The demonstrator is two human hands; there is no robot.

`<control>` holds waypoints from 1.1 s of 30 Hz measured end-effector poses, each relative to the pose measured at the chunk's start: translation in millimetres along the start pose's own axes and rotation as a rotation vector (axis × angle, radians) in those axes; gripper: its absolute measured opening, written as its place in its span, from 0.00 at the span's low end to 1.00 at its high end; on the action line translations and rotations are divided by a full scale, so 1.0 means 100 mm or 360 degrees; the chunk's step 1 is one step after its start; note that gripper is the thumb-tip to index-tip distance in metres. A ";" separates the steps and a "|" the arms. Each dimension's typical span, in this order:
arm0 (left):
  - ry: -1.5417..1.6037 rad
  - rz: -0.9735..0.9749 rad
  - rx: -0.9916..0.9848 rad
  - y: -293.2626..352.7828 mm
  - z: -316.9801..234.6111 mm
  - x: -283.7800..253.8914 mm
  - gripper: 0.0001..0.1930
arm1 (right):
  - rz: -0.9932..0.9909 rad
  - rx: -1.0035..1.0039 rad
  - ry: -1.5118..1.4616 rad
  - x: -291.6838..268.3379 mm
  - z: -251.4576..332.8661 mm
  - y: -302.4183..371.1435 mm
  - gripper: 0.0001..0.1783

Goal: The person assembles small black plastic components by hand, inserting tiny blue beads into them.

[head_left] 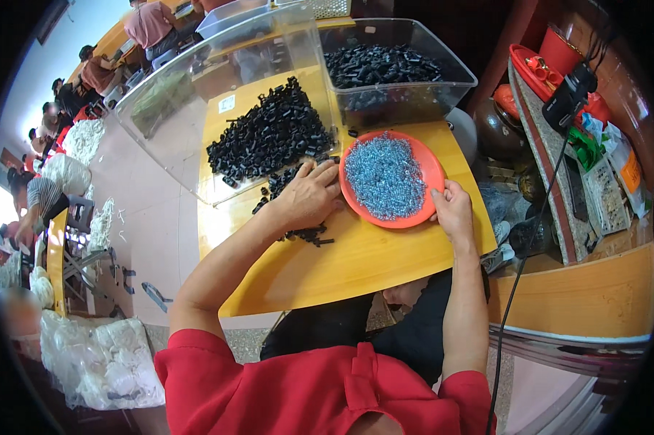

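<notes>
The left hand lies flat, fingers spread, on small black parts; the right hand pinches the rim of the orange plate heaped with shiny blue-grey bits.

Left hand covers black parts beneath; tiny pieces in orange plate indistinct.

At the top of the frame stands a clear plastic bin of black parts. A cluttered shelf runs down the right edge, with a black cable hanging beside it. White bundles pile at lower left; seated people fill the upper left.
</notes>
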State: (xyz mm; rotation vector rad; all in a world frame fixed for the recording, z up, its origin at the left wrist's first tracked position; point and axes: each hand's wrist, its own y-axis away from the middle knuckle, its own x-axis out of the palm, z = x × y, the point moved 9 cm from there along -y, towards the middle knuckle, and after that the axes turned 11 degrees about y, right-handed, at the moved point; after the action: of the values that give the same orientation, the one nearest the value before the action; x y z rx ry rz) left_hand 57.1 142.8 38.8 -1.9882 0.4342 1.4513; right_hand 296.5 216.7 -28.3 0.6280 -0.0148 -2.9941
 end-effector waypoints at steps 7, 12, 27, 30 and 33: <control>0.0509 -0.0534 -0.0414 0.65 0.27 -0.42 0.17 | 0.0072 -0.0145 -0.0014 0.11 0.12 0.07 0.15; 0.0504 -0.0652 -0.0835 1.23 0.41 -0.42 0.21 | 0.0102 -0.0116 -0.0016 0.23 0.16 0.08 0.15; 0.0336 -0.0698 -0.0743 0.75 0.36 -0.35 0.10 | -0.0409 -0.0246 0.0467 0.00 0.23 0.20 0.24; 0.0240 -0.0594 -0.0822 0.66 0.41 -0.28 0.10 | -0.0441 -0.0226 0.0512 -0.01 0.25 0.23 0.23; 0.0215 -0.0535 -0.0859 0.61 0.47 -0.22 0.09 | -0.0440 -0.0279 0.0554 0.02 0.33 0.28 0.21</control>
State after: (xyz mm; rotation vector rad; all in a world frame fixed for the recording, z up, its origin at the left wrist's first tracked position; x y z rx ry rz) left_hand -20.8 125.9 31.9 -2.4390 -0.2644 1.3109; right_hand 284.1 188.5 1.9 1.2045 0.3807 -3.0401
